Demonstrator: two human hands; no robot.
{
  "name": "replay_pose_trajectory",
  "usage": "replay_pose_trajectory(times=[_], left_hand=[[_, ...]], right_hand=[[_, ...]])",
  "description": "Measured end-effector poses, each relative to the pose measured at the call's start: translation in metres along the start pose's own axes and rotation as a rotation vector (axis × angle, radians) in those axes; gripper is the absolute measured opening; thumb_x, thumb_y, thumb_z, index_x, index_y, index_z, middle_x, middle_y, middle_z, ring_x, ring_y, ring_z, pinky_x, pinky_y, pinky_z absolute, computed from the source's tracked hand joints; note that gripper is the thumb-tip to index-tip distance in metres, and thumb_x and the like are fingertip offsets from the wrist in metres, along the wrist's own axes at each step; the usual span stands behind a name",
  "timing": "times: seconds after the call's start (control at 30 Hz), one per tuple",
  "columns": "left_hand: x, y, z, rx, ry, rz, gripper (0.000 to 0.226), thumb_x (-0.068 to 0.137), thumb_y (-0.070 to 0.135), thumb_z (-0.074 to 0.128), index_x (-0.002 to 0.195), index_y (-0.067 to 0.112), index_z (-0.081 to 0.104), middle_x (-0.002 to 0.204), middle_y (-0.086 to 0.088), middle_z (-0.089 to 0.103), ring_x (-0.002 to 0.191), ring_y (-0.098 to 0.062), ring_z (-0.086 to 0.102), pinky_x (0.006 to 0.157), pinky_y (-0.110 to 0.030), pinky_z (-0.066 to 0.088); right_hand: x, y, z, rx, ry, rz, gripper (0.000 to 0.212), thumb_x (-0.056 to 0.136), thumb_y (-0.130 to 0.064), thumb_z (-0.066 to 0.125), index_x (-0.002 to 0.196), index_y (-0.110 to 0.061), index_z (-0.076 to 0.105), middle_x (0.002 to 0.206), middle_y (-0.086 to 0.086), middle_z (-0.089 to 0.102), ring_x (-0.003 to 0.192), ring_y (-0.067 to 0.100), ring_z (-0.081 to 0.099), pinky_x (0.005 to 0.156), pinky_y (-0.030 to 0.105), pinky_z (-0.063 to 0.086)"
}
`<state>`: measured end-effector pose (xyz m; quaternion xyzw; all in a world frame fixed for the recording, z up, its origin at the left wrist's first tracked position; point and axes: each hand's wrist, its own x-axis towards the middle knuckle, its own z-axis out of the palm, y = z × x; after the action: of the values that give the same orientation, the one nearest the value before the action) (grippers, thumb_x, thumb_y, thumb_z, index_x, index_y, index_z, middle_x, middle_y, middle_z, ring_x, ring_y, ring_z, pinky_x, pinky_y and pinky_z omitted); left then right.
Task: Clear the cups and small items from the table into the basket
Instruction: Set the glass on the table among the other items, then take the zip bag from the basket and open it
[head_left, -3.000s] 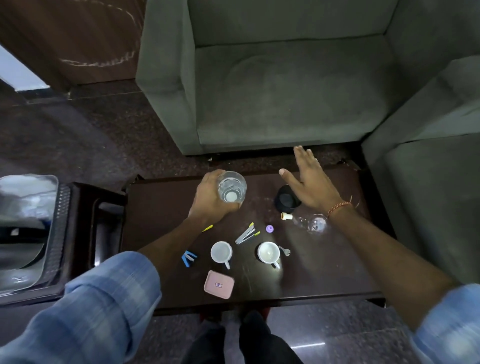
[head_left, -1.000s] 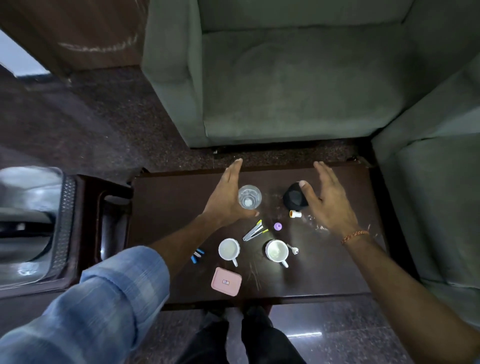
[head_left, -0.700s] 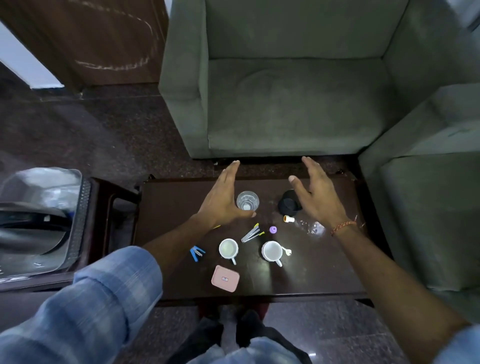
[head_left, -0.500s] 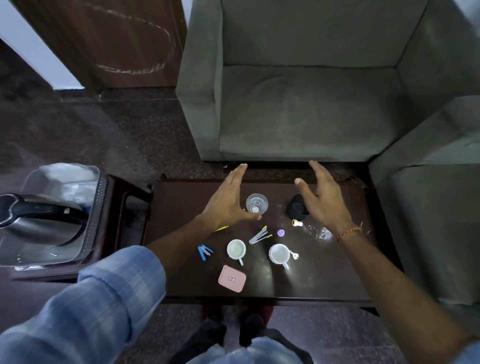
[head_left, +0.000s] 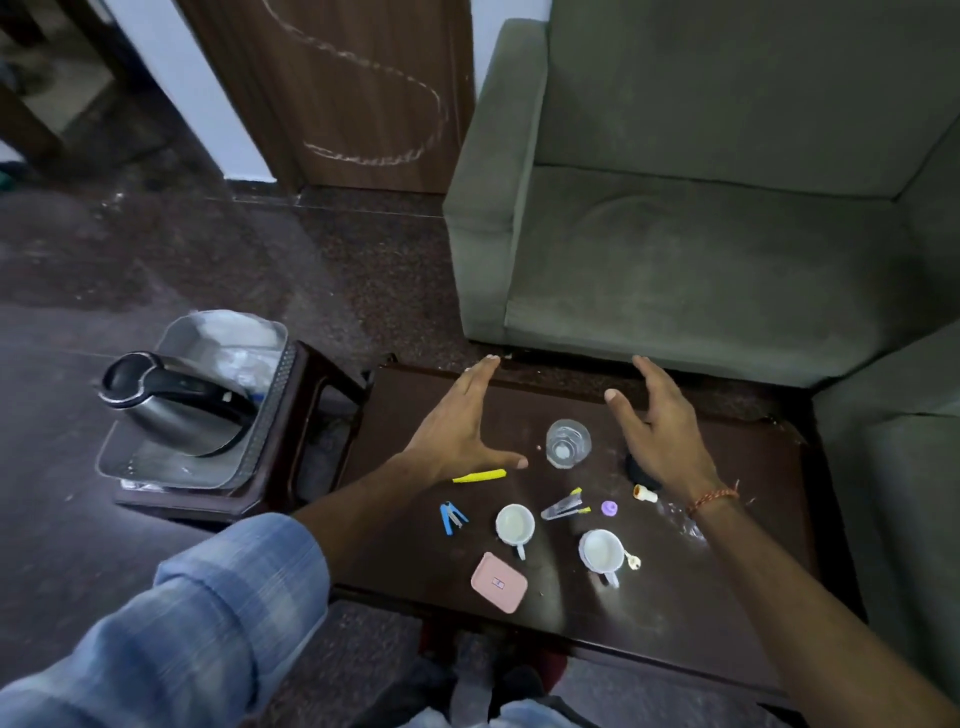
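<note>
A clear glass (head_left: 568, 444) stands on the dark wooden table (head_left: 737, 582) between my two hands. My left hand (head_left: 457, 431) hovers open just left of it, fingers spread, holding nothing. My right hand (head_left: 662, 431) hovers open to its right, partly covering a black round object (head_left: 636, 467). Nearer me lie two white cups (head_left: 514, 525) (head_left: 601, 551), a pink case (head_left: 498, 582), a yellow pen (head_left: 479, 475), a blue clip (head_left: 452, 516), a clear stapler-like item (head_left: 563, 506), a purple cap (head_left: 609, 508) and a small cream piece (head_left: 644, 492). A grey basket (head_left: 270, 415) sits on a side stool at left.
A steel kettle (head_left: 171, 410) with a black handle rests in the grey basket on the stool. A green sofa (head_left: 701, 234) stands behind the table and another sofa arm (head_left: 893, 467) at right. A wooden door (head_left: 353, 78) is at the back.
My left hand let go of the glass and opened beside it. The view turned left, bringing the basket and kettle into sight. Both hands stay spread over the table.
</note>
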<state>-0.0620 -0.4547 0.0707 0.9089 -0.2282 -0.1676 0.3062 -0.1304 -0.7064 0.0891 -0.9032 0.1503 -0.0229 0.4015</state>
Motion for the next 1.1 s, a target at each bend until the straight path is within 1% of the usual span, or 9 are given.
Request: replay_pose_trajectory(times=[0.13,0.23,0.37,0.5,0.67,0.77,0.87,0.97,1.1], left_hand=[[-0.018,-0.029,-0.029,-0.013,0.053,-0.07,0.132,0.055,0.062,0.084,0.153,0.032,0.001,0.163,0.011,0.007,0.15,-0.012,0.008,0.12,-0.037,0.024],[-0.033,-0.062,-0.059,-0.05,0.104,-0.113,0.131,0.056,0.062,0.084,0.153,0.032,0.001,0.163,0.012,0.007,0.151,-0.011,0.007,0.121,-0.038,0.023],[-0.048,-0.108,-0.102,-0.064,0.151,-0.135,0.131,0.056,0.062,0.084,0.154,0.032,0.001,0.163,0.013,0.006,0.151,-0.012,0.007,0.121,-0.039,0.023],[-0.067,-0.165,-0.155,-0.047,0.186,-0.15,0.133,0.056,0.062,0.084,0.154,0.031,0.0,0.163,0.011,0.006,0.151,-0.014,0.006,0.121,-0.038,0.022],[-0.093,-0.233,-0.211,-0.043,0.242,-0.2,0.13,0.055,0.058,0.086,0.153,0.032,0.005,0.162,0.006,0.013,0.148,-0.013,0.015,0.119,-0.033,0.024],[-0.103,-0.264,-0.232,-0.034,0.276,-0.239,0.128,0.055,0.054,0.088,0.153,0.03,0.009,0.161,0.004,0.017,0.147,-0.016,0.021,0.114,-0.028,0.025],[-0.108,-0.289,-0.248,-0.047,0.312,-0.274,0.127,0.056,0.053,0.088,0.153,0.029,0.01,0.161,0.002,0.019,0.147,-0.018,0.02,0.117,-0.035,0.028],[-0.11,-0.31,-0.261,-0.039,0.365,-0.313,0.125,0.056,0.051,0.088,0.153,0.029,0.011,0.16,0.001,0.023,0.147,-0.02,0.021,0.118,-0.037,0.026],[-0.112,-0.329,-0.274,-0.068,0.365,-0.369,0.125,0.056,0.052,0.087,0.153,0.029,0.012,0.16,0.002,0.022,0.148,-0.021,0.02,0.116,-0.046,0.032]], right_hand=[[0.015,-0.035,0.032,-0.022,-0.061,-0.088,0.061,0.094,-0.032,0.06,0.146,-0.008,0.038,0.152,0.013,0.04,0.141,0.023,0.036,0.116,0.031,0.027],[0.028,-0.075,0.064,-0.039,-0.116,-0.141,0.063,0.094,-0.034,0.06,0.147,-0.009,0.037,0.15,0.014,0.042,0.137,0.025,0.041,0.115,0.036,0.031],[0.044,-0.132,0.114,-0.052,-0.155,-0.211,0.064,0.095,-0.039,0.055,0.15,-0.015,0.033,0.154,0.008,0.038,0.138,0.022,0.039,0.115,0.035,0.031],[0.054,-0.198,0.174,-0.036,-0.201,-0.24,0.064,0.096,-0.042,0.053,0.151,-0.019,0.029,0.157,0.003,0.032,0.137,0.022,0.04,0.112,0.046,0.037],[0.066,-0.265,0.244,-0.022,-0.263,-0.253,0.064,0.096,-0.042,0.053,0.151,-0.02,0.029,0.157,0.003,0.031,0.141,0.018,0.034,0.116,0.04,0.032],[0.074,-0.295,0.277,-0.025,-0.286,-0.279,0.064,0.095,-0.04,0.055,0.15,-0.018,0.031,0.156,0.004,0.033,0.138,0.018,0.038,0.115,0.036,0.032],[0.088,-0.318,0.309,-0.057,-0.343,-0.322,0.065,0.094,-0.041,0.055,0.15,-0.019,0.031,0.156,0.005,0.034,0.134,0.024,0.044,0.113,0.043,0.036],[0.104,-0.336,0.339,-0.062,-0.392,-0.352,0.065,0.094,-0.041,0.056,0.15,-0.019,0.031,0.156,0.004,0.033,0.134,0.023,0.044,0.112,0.044,0.037],[0.12,-0.352,0.372,-0.055,-0.427,-0.383,0.065,0.093,-0.036,0.058,0.149,-0.016,0.033,0.155,0.006,0.035,0.142,0.018,0.033,0.115,0.031,0.03]])
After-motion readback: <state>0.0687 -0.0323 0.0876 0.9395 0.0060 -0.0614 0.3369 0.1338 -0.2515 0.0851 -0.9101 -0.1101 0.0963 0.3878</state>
